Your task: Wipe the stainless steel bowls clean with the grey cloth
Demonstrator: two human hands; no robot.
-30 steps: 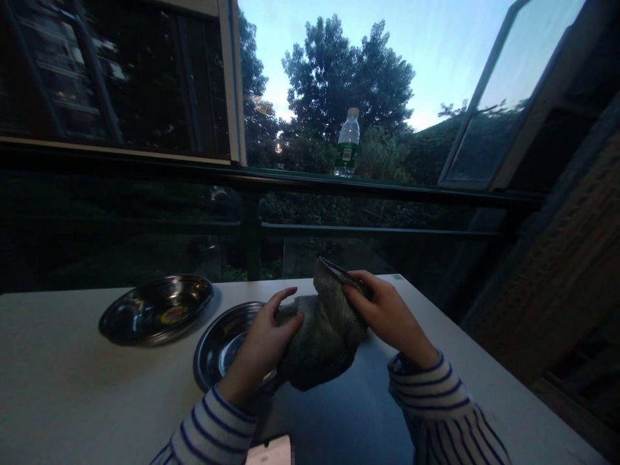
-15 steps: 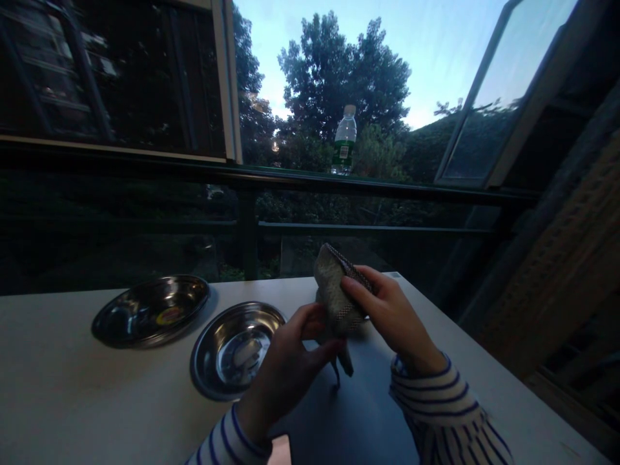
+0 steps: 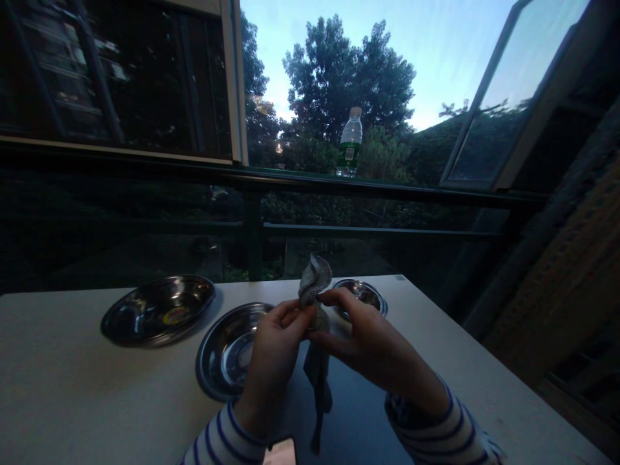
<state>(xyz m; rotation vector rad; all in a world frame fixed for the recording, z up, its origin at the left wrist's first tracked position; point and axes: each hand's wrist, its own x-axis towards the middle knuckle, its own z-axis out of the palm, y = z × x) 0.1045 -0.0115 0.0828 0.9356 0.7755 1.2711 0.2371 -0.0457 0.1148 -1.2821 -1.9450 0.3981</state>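
My left hand [image 3: 276, 355] pinches a crumpled grey cloth piece [image 3: 317, 371] between thumb and fingers. Its bunched top, with a dotted, mesh-like pattern, sticks up above the fingers, and a darker narrow tail hangs down below them. My right hand [image 3: 371, 332] comes in from the right, its forefinger and thumb closed about the same cloth. What exactly the cloth piece is, I cannot make out. Just left of my left hand stands a steel bowl [image 3: 213, 368], partly hidden by it. Behind my right hand is a smaller steel bowl [image 3: 382, 303].
An oval-looking steel bowl [image 3: 145, 329] with a yellow sticker inside stands on the white table [image 3: 62, 381] at the left. A phone [image 3: 281, 452] shows at the bottom edge. Beyond the table runs a dark railing [image 3: 411, 194], with a green-labelled bottle [image 3: 349, 152] on it.
The cloth has moved left and turned, so its tail now dangles lower. My right hand has shifted left and down, closer to my left hand. The small bowl behind has come into view.
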